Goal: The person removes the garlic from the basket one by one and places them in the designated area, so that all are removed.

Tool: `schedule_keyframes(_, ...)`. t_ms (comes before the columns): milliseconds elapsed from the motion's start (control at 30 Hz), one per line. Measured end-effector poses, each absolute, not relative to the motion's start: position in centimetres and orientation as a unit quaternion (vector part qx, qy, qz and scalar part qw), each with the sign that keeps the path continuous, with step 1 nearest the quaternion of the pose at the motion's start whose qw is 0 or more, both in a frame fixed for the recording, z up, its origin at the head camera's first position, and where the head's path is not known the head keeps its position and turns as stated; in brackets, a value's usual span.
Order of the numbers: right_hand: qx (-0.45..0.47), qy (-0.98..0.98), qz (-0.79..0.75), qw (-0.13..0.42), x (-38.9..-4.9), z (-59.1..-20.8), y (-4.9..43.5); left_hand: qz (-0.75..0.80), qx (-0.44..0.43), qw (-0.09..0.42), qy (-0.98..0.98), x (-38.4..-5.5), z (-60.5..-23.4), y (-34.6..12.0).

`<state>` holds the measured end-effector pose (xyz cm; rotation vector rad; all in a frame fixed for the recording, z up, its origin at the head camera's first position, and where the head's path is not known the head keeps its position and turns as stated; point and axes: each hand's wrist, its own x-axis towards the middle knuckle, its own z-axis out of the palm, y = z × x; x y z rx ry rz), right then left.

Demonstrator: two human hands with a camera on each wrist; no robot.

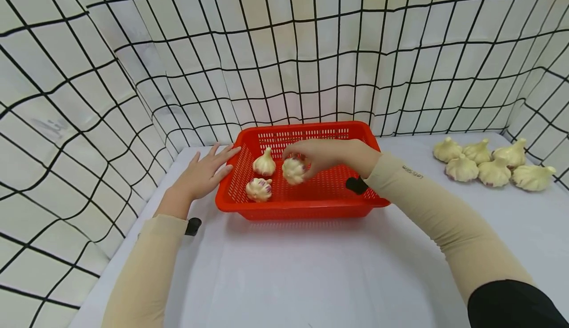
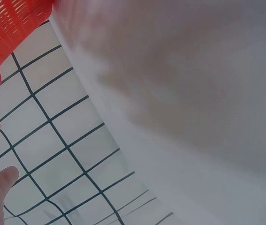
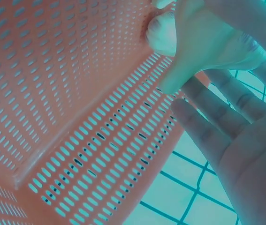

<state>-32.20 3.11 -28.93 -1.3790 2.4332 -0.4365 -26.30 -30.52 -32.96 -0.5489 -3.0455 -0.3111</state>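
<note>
My right hand (image 1: 322, 153) reaches over a red plastic basket (image 1: 306, 208) and holds a garlic bulb (image 1: 293, 172) with purple streaks between thumb and fingers. In the right wrist view that bulb (image 3: 208, 51) shows its pale stem pointing down past the fingers, above the slotted basket wall. Two more garlic bulbs lie inside the basket on its left: one upright with its stem up (image 1: 264, 163), the other on its side (image 1: 259, 189). My left hand (image 1: 197, 174) is spread flat beside the basket, its straight fingertips at the left rim.
Several garlic bulbs (image 1: 495, 171) sit grouped at the right end of the white table (image 1: 320, 268). Black netting (image 1: 311, 61) over white panels rises behind the basket and along both sides.
</note>
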Motion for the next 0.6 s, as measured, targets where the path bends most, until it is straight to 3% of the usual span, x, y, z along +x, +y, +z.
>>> schedule_keyframes(600,-0.445,0.870,-0.166,0.131,-31.2,-27.5,6.4,-0.103,-0.180,0.018,-0.978,-26.2,-32.9,-30.6)
